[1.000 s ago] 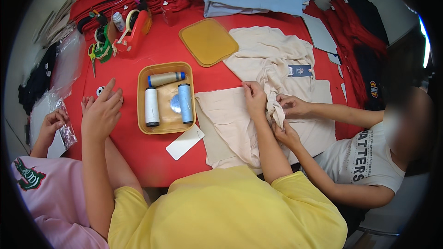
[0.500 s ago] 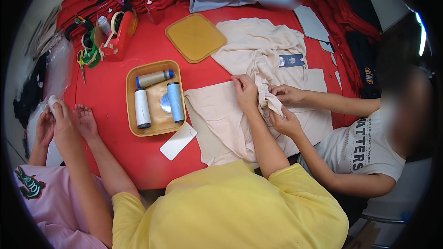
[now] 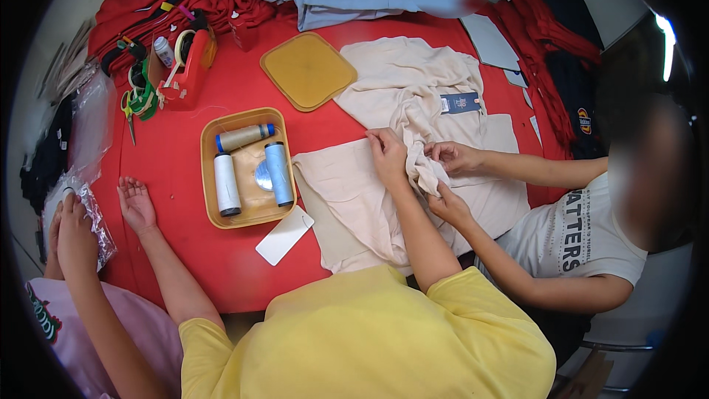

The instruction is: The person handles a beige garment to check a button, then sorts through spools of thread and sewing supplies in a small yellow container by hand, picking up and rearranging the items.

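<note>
Garment cloth (image 3: 354, 188) lies beneath the curled right hand (image 3: 388, 157), whose grip I cannot tell; the left hand (image 3: 137, 207) is open.

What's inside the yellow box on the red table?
The box holds a white spool, a light-blue spool, a tan spool and a round silvery thing. Anything under the spools is hidden.

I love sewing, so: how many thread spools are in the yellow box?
3: tan spool across the far end, white spool at left, light blue spool at right. None seems hidden.
</note>
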Demonstrator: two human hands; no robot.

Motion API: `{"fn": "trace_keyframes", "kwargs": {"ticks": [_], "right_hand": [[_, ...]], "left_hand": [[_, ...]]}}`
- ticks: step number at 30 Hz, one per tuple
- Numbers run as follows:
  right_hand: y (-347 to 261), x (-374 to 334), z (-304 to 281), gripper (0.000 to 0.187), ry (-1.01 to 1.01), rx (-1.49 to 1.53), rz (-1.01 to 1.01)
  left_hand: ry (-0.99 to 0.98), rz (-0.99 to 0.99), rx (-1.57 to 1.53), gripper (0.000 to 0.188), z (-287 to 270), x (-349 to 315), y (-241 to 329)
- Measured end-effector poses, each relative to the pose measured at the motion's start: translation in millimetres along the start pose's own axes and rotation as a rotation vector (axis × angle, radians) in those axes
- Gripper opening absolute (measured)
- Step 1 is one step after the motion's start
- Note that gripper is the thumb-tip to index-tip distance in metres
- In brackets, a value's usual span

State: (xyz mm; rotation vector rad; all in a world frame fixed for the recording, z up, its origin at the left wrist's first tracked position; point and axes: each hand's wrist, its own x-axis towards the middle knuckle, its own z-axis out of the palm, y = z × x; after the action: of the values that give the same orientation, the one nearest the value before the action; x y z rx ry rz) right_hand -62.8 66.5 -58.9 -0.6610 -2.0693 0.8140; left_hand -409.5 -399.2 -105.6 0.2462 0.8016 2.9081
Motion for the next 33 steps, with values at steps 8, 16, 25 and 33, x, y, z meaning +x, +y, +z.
{"fn": "trace_keyframes", "kwargs": {"ticks": [8,16,25,33], "right_hand": [[3.7,0.1,1.4,0.006,0.010,-0.029,-0.033],[8.2,-0.2,3.0,0.009,0.005,-0.056,-0.071],[4.3,0.4,4.1,0.006,0.012,-0.008,-0.030],[5.9,0.2,3.4,0.008,0.010,-0.039,-0.062]], "left_hand": [[-0.001,-0.008,-0.011,0.031,1.9,0.5,-0.5],[-0.035,-0.014,-0.023,0.031,0.0,1.2,0.9],[-0.029,-0.016,-0.031,0.030,-1.1,2.5,1.1],[-0.059,-0.026,-0.038,0.030,-2.9,2.5,2.5]]}}
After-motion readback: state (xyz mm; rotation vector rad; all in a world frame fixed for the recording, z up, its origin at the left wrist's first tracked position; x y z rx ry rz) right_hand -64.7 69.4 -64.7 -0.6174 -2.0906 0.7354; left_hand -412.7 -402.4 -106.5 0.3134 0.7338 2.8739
